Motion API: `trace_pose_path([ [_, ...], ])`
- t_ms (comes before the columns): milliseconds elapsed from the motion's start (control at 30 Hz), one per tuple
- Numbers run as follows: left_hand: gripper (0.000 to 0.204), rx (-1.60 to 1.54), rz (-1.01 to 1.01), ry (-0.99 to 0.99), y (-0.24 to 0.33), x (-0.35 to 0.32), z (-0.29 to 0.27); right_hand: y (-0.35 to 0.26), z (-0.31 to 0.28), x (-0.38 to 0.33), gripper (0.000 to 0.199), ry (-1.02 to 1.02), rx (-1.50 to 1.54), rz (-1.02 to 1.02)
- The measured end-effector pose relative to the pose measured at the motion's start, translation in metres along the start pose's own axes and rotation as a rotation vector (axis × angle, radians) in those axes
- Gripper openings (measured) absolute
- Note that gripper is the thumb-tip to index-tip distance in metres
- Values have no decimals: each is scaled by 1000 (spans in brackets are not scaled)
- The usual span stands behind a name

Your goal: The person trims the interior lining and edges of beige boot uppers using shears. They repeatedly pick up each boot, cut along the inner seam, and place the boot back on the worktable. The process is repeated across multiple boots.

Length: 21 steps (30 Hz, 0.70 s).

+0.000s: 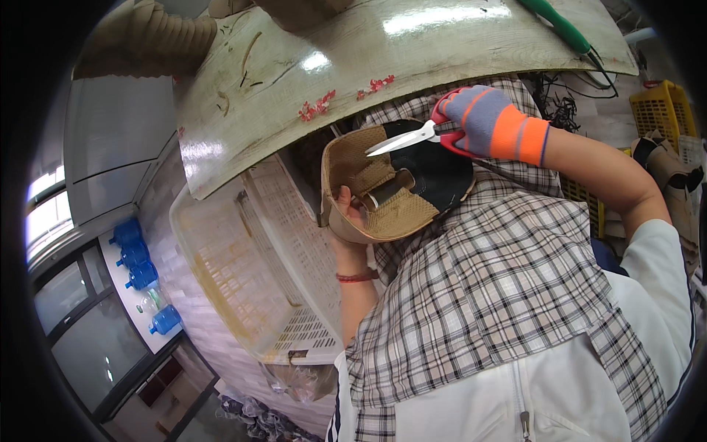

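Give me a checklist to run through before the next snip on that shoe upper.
1. Left hand grips the tan shoe upper firmly: ok.
2. Gloved right hand holds the scissors by the handles: ok.
3. Blades open and over the upper: ok.
4. Left fingers away from the blade tips: ok, they sit lower on the upper.
5. What exactly lies between the blades: cannot tell.
6. Plaid apron covers the lap under the work: ok.

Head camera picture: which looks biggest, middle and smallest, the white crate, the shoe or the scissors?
1. White plastic crate, clearly largest.
2. Tan shoe held in the left hand.
3. Scissors in the gloved right hand, smallest.
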<state>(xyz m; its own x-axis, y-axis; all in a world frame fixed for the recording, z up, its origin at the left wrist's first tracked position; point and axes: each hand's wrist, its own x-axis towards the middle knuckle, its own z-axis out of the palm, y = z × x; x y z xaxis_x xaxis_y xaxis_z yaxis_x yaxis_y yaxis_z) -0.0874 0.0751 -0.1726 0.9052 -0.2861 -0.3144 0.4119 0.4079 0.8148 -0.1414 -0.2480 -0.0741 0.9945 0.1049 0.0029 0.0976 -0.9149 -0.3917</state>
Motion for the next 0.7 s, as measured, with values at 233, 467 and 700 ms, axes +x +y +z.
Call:
trace_pose_path([
  [233, 27, -66, -766, -147, 55, -27, -26, -12, -4, -40, 36, -352, 91, 12],
  [467, 29, 140, -603, -121, 34, -37, -37, -23, 0, -35, 38, -529, -12, -10],
  [700, 30, 131, -596, -138, 37, -40, -32, -29, 3, -25, 33, -473, -30, -85],
])
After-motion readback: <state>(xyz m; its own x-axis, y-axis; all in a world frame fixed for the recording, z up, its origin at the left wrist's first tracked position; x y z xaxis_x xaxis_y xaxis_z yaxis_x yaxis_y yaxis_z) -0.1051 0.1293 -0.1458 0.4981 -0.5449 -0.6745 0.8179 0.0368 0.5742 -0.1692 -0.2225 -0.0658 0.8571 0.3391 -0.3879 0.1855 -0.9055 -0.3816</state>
